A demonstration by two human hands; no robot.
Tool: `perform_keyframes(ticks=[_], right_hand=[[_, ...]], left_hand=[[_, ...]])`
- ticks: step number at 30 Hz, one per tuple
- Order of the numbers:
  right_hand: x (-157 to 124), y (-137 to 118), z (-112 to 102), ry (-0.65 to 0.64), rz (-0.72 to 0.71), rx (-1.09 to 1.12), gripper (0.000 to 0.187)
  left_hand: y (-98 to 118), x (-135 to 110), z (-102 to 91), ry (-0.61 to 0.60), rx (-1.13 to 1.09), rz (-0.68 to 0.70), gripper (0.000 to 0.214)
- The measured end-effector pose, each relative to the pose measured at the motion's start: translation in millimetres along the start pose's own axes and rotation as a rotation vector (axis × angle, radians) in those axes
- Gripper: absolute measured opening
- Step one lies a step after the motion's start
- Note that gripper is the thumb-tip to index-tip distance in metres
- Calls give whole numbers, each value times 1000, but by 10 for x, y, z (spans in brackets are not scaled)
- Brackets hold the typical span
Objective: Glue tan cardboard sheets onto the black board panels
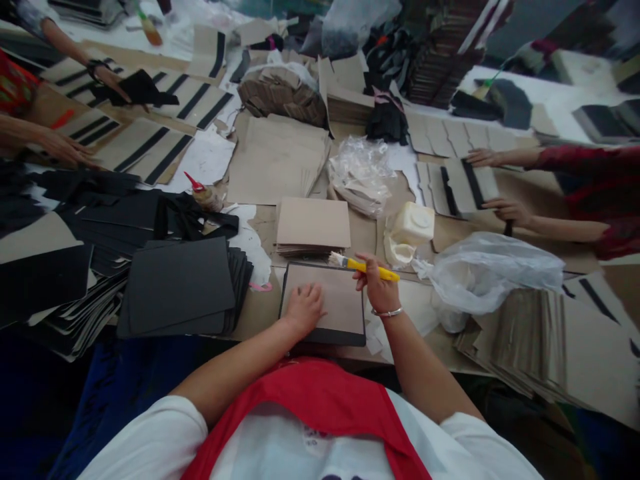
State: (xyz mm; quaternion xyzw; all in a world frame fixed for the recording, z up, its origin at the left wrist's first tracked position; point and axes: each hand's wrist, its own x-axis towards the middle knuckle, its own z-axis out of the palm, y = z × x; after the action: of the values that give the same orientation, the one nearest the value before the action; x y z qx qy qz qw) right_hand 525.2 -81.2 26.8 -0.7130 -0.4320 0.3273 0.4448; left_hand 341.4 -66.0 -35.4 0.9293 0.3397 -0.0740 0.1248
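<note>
Nearest the camera, the left hand lies flat, fingers spread and holding nothing, pressing on a brown card panel that sits on a black sheet whose dark edge frames it at the front of the bench. The right hand, a thin bangle at its wrist, is closed around the yellow handle of a brush; the pale bristles point left and hover at the panel's far edge.

Just beyond the panel lies 1 neat stack of brown cards. To its right stands a white plastic tub, and right of that a crumpled clear plastic bag lies beside a slumped pile of grey-brown boards. Left of the panel a thick stack of black sheets fans out, with more black material heaped further left. A small bottle with a red nozzle lies behind that stack.

Farther off, loose brown sheets and another crumpled clear bag cover the middle of the bench.

At the far left, another person's 2 hands rest among brown panels striped in black, 1 of them holding black material. At the right, a co-worker in red sleeves has both hands on a panel with a black strip.
</note>
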Motion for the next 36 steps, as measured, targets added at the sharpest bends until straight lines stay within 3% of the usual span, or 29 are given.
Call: perform_keyframes(ticks=[4, 8, 11, 19, 23, 25, 28, 32, 36], right_hand=[[94, -121, 493, -147, 166, 129, 37], [125, -4, 795, -194, 138, 31, 27], [116, 168, 635, -137, 144, -41, 28], [-77, 436, -346, 107, 279, -94, 29], [-279, 488, -690, 215, 194, -8, 39], [-410, 622, -824, 206, 116, -12, 44], [-624, 1010, -894, 75, 32, -243, 38], [-855, 1614, -729, -173, -169, -729, 20], [-904, 1953, -566, -223, -233, -918, 18]], left_hand=[[82, -67, 42, 62, 4, 77, 41], [85, -75, 55, 59, 3, 86, 38], [76, -79, 59, 71, 12, 88, 39], [81, -99, 119, 107, 36, 85, 41], [95, -101, 112, 129, 30, 89, 39], [106, -101, 111, 134, 39, 78, 39], [124, -97, 115, 124, 42, 68, 40], [153, -88, 109, 106, 34, 53, 39], [172, -78, 88, 108, 51, 47, 38]])
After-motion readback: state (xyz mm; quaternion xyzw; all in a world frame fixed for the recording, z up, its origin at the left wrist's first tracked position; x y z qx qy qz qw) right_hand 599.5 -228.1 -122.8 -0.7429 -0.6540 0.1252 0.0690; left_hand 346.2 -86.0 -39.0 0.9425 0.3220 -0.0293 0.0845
